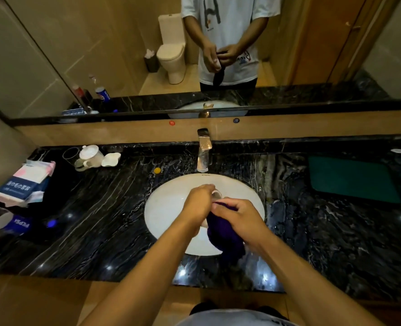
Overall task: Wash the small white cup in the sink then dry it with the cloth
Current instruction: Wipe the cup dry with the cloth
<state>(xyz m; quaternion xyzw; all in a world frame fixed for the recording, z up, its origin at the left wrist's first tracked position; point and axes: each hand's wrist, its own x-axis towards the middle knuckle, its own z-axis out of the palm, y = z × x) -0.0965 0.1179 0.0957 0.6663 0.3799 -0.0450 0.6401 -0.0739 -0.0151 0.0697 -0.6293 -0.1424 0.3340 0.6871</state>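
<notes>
Over the white oval sink (166, 208), my left hand (198, 203) grips the small white cup (216, 195); only its rim shows past my fingers. My right hand (238, 216) holds a dark purple cloth (225, 234) pressed against the cup, and the rest of the cloth hangs down over the basin. The two hands touch above the middle of the sink. No water runs from the chrome tap (204, 151) behind them.
Black marble counter (100, 220) around the sink. At back left stand a white teapot (90, 156), a white dish (111, 159) and a glass. Tissue packs (26, 182) and a tipped bottle lie far left. A green mat (352, 178) lies right. Mirror behind.
</notes>
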